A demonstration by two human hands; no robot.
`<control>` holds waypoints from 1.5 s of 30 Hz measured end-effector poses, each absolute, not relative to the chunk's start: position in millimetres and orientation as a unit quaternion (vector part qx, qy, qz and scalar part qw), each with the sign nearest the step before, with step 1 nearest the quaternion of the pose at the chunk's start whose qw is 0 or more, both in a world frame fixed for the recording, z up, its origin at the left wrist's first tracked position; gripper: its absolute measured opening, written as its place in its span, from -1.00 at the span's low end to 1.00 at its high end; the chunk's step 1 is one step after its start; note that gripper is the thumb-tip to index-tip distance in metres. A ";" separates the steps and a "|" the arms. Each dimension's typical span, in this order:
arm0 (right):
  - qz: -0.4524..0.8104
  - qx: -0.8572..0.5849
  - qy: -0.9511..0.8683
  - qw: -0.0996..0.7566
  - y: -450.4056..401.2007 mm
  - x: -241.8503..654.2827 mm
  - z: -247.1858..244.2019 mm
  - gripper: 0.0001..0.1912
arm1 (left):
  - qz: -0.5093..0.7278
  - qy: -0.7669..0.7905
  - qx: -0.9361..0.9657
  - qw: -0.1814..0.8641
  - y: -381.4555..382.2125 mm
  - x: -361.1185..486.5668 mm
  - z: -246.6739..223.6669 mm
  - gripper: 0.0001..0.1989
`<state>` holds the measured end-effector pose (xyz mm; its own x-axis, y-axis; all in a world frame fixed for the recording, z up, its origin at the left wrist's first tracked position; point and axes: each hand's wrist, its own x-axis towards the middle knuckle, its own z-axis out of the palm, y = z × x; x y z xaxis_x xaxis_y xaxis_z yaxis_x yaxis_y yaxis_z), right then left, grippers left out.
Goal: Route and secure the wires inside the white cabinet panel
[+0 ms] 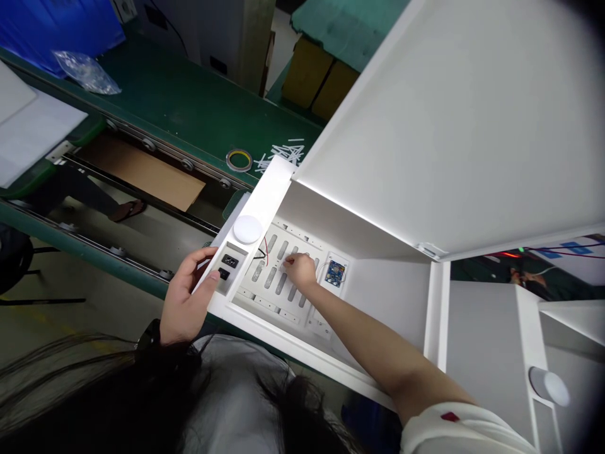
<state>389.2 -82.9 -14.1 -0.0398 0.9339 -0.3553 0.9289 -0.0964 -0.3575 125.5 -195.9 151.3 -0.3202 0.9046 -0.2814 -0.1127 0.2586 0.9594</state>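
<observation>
A white metal cabinet (265,318) lies on its back before me, its lid (463,126) raised to the right. My left hand (186,299) grips the cabinet's near left end, thumb beside the black sockets (230,260) and fingers on the outer wall. Inside the box, my right hand (301,270) hovers at the slotted plate (267,277) with its fingertips pinched together. Whatever sits between those fingertips is too small to make out. Red and black wires (265,252) show left of it. A blue circuit board (335,273) is mounted to its right. A round white knob (247,229) sits on the end frame.
Beyond the cabinet runs a green bench (189,101) with a tape roll (239,160), white strips (288,151) and a clear plastic bag (87,71). Cardboard (146,170) lies between the conveyor rails. Another white cabinet (486,334) stands at right, near another person's hand (520,275).
</observation>
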 end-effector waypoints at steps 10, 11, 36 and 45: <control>0.308 -0.719 -0.622 0.039 -77.7 390.7 -17.3 -0.91 | 0.509 0.631 0.316 0.493 -195.6 125.9 154.6 -0.66; 0.310 -0.719 -0.621 0.040 -77.8 390.5 -16.7 -0.91 | 0.509 0.631 0.318 0.492 -195.7 125.8 154.7 -0.66; 0.225 -0.628 -0.745 0.020 -86.1 399.7 -23.9 -0.80 | 0.515 0.633 0.315 0.486 -195.4 125.5 152.5 -0.64; 0.185 -0.545 -0.818 -0.019 -75.7 402.5 -17.0 -0.86 | 0.512 0.631 0.317 0.489 -195.8 124.8 152.8 -0.63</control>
<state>402.5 -75.7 -17.0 -0.4058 0.8839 -0.2325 0.8978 0.3377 -0.2827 124.8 -195.8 152.8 -0.3207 0.9007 -0.2932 -0.1008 0.2753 0.9561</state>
